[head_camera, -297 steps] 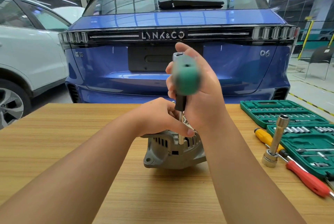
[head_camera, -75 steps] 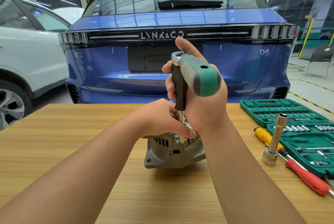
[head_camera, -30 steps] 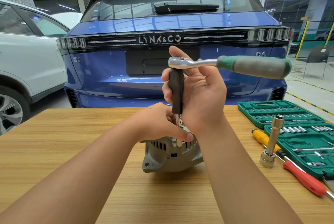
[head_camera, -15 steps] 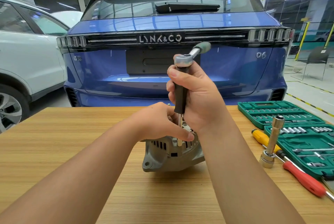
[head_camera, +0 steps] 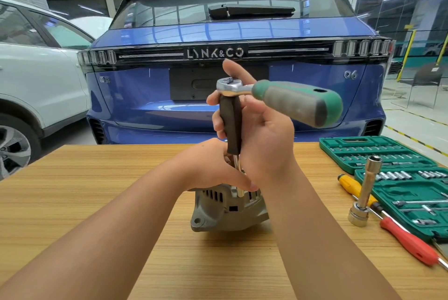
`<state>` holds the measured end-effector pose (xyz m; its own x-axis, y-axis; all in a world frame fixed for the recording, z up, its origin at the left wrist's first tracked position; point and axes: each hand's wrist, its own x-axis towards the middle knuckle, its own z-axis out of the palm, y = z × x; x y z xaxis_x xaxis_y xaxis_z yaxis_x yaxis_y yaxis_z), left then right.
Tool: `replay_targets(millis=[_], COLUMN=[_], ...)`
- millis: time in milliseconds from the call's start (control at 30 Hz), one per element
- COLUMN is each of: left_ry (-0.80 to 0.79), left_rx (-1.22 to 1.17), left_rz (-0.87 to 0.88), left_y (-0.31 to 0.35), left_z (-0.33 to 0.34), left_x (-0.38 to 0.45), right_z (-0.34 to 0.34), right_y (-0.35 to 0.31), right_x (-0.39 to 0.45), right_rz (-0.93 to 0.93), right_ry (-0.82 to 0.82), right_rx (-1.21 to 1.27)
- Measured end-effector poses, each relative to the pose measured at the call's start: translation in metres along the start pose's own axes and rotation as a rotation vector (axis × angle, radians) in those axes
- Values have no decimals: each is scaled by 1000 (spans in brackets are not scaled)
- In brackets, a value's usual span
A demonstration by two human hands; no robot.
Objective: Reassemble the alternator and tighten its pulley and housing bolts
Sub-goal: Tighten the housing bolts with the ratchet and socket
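A wooden counter [head_camera: 97,202] fills the near ground of a garage, with the person's two forearms reaching over it; near its middle the alternator [head_camera: 228,212] sits on the counter with its two housing halves already joined, so reassembly looks well along and the work in hand seems to be bolt tightening, though how many bolts remain cannot be told; the left hand [head_camera: 213,166] rests on the housing top, its fingers curled over it to steady it; the right hand [head_camera: 261,135] has its fingers wrapped loosely round the black extension [head_camera: 231,125] that stands upright on a housing bolt, beneath the ratchet [head_camera: 291,98]; to the right lie a socket set [head_camera: 388,154], a standing socket bar [head_camera: 366,193] and screwdrivers [head_camera: 409,241]; beyond stands a blue car [head_camera: 145,96].
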<state>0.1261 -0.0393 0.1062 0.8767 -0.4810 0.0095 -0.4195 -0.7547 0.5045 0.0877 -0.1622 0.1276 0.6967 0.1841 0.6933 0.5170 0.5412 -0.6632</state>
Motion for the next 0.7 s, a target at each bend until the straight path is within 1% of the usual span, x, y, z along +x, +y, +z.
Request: replay_targets(millis=[67,133,200,267,333,400,467,500,567,633,700], left_ry=[-11,-7,4,17,22,18,14,14,12,2,-10], left_rx=[0,-2,-12,1,14,12,13,8,1,1,0], left_rz=[8,2,-37,-82,-104,-121,-118,-108,-85,-67,-60], left_y=[1,1,1,2,3,2,1,1,1,2,4], left_z=[0,-1,0,1,1,0,-1,-1,-1,-1,-2], left_x=[-1,-2,-1,-1,-1,0,0,0,0,0,-1], right_z=[2,7,12,10,6,5,7,8,10,13,14], right_y=[-4,-8,-11,-10,-10,-11,-12,-11,-4,0,1], right_x=[0,4,7,7,6,6,5,4,2,0,1], right_rz=[31,103,161,92,42,98,144,130,25,-101,-141], right_ry=[16,72,207,355,403,326,235,214,206,203,187], right_rx=[13,-5,-35,-127,-228,-221,-101,-67,-93,-194,-248])
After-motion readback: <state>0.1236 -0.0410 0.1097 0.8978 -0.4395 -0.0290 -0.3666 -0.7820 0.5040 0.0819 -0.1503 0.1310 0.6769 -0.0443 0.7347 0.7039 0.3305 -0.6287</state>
